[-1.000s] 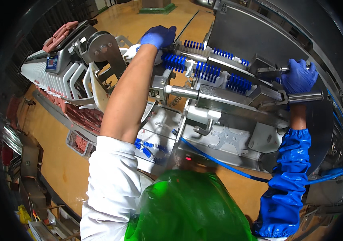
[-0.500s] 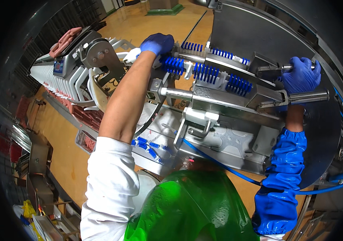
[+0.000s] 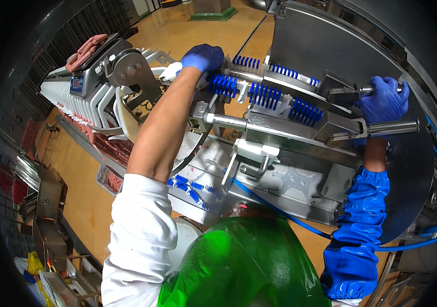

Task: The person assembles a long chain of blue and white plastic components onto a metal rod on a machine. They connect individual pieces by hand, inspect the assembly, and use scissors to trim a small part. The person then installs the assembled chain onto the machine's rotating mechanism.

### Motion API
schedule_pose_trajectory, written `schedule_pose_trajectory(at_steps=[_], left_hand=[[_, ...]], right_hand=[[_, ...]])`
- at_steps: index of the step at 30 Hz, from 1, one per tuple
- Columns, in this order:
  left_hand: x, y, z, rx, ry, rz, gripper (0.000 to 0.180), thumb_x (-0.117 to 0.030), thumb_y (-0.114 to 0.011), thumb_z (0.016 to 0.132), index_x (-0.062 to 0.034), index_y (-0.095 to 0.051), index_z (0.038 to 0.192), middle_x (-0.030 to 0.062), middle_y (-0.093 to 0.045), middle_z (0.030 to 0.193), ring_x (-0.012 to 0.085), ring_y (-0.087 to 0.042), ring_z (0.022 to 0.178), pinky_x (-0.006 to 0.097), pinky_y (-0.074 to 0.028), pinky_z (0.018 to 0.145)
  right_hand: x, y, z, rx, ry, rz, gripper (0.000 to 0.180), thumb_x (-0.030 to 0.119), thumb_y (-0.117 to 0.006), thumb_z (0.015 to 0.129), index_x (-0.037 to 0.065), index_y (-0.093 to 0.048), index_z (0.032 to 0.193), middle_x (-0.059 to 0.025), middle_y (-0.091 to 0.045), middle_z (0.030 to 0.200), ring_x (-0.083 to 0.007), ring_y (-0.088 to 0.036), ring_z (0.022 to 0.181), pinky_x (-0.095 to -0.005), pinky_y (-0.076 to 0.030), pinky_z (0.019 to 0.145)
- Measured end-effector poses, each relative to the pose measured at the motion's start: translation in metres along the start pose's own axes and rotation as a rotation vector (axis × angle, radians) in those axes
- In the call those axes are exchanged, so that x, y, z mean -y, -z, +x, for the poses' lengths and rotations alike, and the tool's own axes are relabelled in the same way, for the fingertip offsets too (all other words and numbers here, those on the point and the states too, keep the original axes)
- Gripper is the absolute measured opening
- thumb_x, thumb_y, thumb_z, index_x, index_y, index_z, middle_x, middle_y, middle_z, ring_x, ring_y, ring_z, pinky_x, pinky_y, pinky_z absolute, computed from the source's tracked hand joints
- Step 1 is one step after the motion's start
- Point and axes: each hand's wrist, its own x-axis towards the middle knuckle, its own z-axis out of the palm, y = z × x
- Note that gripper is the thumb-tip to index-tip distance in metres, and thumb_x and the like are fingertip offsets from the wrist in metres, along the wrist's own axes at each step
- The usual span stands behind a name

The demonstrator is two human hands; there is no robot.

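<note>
My left hand, in a blue glove, is closed at the left end of the machine's blue-toothed rails. Its fingertips are out of sight, so what it grips is unclear. Just below it run the blue toothed strips, set in white holders between steel bars. On the right, my right hand, also blue-gloved, has its fingers curled over the upper steel handle. A thicker steel handle lies just below that hand, beside the wrist. Both handles join hinged brackets on the steel machine frame.
White hangers stand in a row at the left, with sausages on top and more below. Loose blue toothed strips lie on a white surface near my apron. A blue hose crosses the front. A large steel panel stands behind.
</note>
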Motion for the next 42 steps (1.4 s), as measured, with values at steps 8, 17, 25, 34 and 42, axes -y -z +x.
schedule_pose_trajectory(at_steps=[8, 17, 25, 34, 42], left_hand=[[-0.026, 0.011, -0.027, -0.092, 0.048, -0.185, 0.05, -0.035, -0.039, 0.085, 0.0023, -0.066, 0.105, 0.0278, -0.058, 0.119, 0.0438, -0.055, 0.112, 0.044, -0.043, 0.096], [-0.028, 0.016, -0.038, -0.043, -0.117, -0.149, 0.07, -0.057, -0.059, 0.076, 0.0022, -0.064, 0.114, 0.023, -0.063, 0.118, 0.0337, -0.06, 0.111, 0.039, -0.046, 0.095], [-0.026, 0.018, -0.031, 0.006, -0.244, -0.205, 0.058, -0.049, -0.067, 0.07, -0.0031, -0.069, 0.104, 0.0181, -0.068, 0.107, 0.029, -0.066, 0.095, 0.038, -0.05, 0.085], [-0.002, 0.014, -0.024, -0.065, -0.192, -0.167, 0.061, -0.052, -0.07, 0.068, -0.0034, -0.069, 0.105, 0.0167, -0.068, 0.109, 0.0294, -0.065, 0.101, 0.037, -0.049, 0.089], [-0.008, 0.012, -0.029, -0.021, -0.051, -0.207, 0.082, -0.075, -0.038, 0.084, -0.0027, -0.068, 0.109, 0.0198, -0.064, 0.116, 0.0317, -0.06, 0.111, 0.041, -0.043, 0.098]], right_hand=[[-0.006, 0.0, -0.002, 0.071, -0.012, -0.018, 0.021, 0.024, -0.072, 0.065, 0.022, -0.069, 0.086, -0.0006, -0.065, 0.1, -0.0383, -0.05, 0.117, -0.0536, -0.044, 0.091], [-0.008, 0.01, 0.016, 0.217, 0.081, -0.174, 0.011, 0.021, -0.068, 0.072, 0.017, -0.066, 0.082, -0.0051, -0.064, 0.093, -0.0338, -0.059, 0.104, -0.0531, -0.045, 0.086], [-0.046, 0.007, 0.025, 0.25, 0.239, -0.043, 0.008, 0.017, -0.065, 0.071, 0.012, -0.06, 0.074, -0.0093, -0.059, 0.077, -0.032, -0.061, 0.077, -0.0442, -0.046, 0.064], [-0.042, 0.007, 0.026, 0.253, 0.235, -0.017, 0.006, 0.012, -0.065, 0.07, 0.01, -0.061, 0.075, -0.01, -0.059, 0.076, -0.0334, -0.061, 0.076, -0.0462, -0.047, 0.065], [-0.046, 0.002, 0.024, 0.511, 0.123, 0.007, 0.012, 0.011, -0.066, 0.072, 0.008, -0.063, 0.083, -0.0148, -0.062, 0.083, -0.0375, -0.061, 0.086, -0.0468, -0.049, 0.073]])
